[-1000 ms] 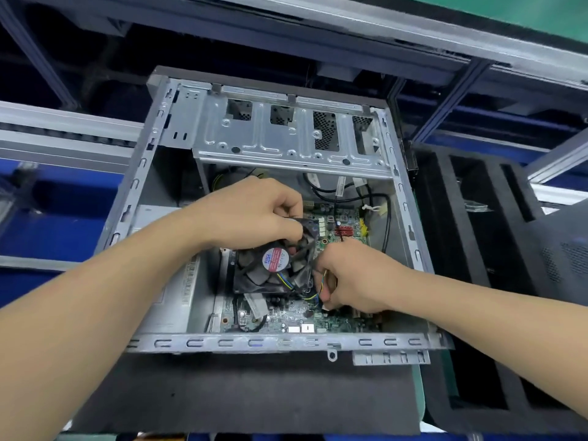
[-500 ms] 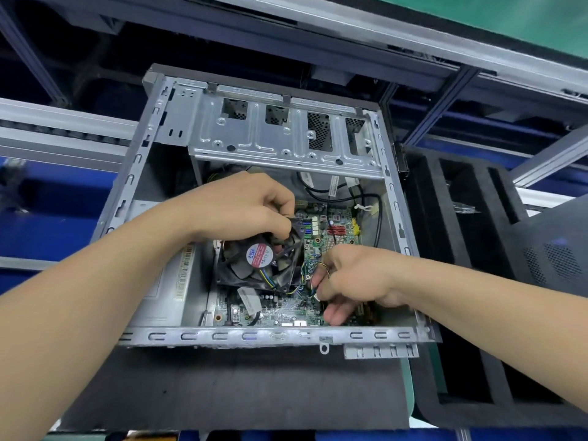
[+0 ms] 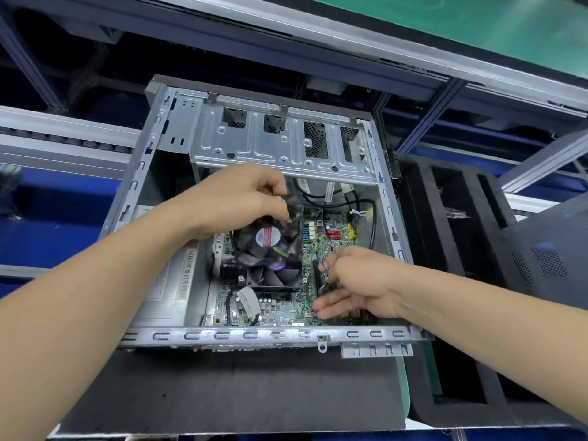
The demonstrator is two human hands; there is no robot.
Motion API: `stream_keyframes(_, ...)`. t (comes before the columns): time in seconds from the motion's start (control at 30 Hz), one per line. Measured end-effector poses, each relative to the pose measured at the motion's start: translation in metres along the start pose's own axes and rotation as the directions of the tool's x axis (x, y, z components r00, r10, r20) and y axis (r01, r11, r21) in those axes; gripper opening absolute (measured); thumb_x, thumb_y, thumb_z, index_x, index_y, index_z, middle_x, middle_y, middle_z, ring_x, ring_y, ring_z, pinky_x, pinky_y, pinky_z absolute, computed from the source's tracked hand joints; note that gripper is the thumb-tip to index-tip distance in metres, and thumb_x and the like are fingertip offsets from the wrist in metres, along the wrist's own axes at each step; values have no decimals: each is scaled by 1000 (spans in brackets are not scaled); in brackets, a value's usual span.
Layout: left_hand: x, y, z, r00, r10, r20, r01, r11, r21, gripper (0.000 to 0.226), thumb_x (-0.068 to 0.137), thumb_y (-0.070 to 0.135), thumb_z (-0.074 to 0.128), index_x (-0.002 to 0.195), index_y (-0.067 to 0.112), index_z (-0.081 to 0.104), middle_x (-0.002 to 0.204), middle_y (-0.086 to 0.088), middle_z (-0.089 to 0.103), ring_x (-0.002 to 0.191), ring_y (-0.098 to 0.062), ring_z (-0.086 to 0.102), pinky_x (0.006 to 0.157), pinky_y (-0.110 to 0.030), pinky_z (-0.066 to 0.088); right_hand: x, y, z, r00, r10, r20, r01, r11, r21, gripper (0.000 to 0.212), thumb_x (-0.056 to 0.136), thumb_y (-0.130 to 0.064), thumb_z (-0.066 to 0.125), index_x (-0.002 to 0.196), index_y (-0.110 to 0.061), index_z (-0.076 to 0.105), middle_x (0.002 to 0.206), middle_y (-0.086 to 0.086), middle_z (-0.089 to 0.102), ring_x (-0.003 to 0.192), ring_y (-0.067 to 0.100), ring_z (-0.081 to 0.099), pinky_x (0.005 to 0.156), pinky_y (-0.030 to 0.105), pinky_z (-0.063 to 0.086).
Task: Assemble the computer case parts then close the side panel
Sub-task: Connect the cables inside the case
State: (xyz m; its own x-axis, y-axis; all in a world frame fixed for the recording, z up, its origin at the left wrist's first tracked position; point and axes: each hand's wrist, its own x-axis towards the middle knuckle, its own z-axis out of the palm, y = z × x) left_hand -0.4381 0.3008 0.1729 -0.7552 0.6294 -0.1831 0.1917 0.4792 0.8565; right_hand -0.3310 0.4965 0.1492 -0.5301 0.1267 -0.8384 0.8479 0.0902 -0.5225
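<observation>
left hand (image 3: 238,198): fingers curled, gripping far edge of the fan (image 3: 270,259)
right hand (image 3: 359,281): pinching the wires (image 3: 323,267), other fingers kinda stretched out
both: down inside the case (image 3: 222,335)

The right hand (image 3: 359,281) has drawn away to the right of the fan (image 3: 270,253). A second ago its knuckles lay against the fan's right edge; now a strip of motherboard (image 3: 310,249) shows between them. Its lower fingers have uncurled and reach flat toward the fan's near right corner, while the upper ones pinch the coloured wires (image 3: 324,268).
</observation>
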Motion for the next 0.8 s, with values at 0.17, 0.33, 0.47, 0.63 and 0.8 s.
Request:
stream_keyframes(0.17,-1,-1,0,963,45,-267,-52,998,-21,20,71,38,70,81,22,64,79,0,73,79,-30,70,81,-53,56,-1,0,-1,985,-126,-119,133,990,51,30,105,6,35,98,-12,57,119,11,55,105,37,72,85,50,64)
stream_keyframes(0.33,-1,-2,-1,899,12,-438,-67,992,-110,17,76,35,71,82,21,64,80,1,74,79,-26,72,75,-55,59,4,0,-1,946,-273,-175,278,960,9,36,103,10,34,102,-5,67,130,12,60,82,21,76,66,28,63)
stream_keyframes(0.47,0,-2,-1,901,5,-433,-57,993,-107,14,79,32,73,81,22,65,78,2,74,77,-24,72,74,-54,60,12,5,0,932,-310,-187,301,951,-75,33,101,10,42,99,-3,72,116,16,67,66,13,65,60,24,57)
stream_keyframes(0.63,-1,-1,-4,890,-12,-456,-49,991,-122,13,79,31,73,82,21,65,79,1,74,79,-27,72,77,-54,59,20,7,-3,912,-354,-210,319,930,-184,38,100,2,46,93,-16,78,106,9,71,62,13,59,54,24,49)
stream_keyframes(0.8,-1,0,-5,881,-23,-473,-34,993,-111,15,77,30,74,80,18,64,78,-2,73,79,-29,70,74,-53,59,26,-2,-4,894,-418,-160,342,868,-359,40,103,-6,46,87,-23,78,87,23,60,70,31,45,62,38,41)
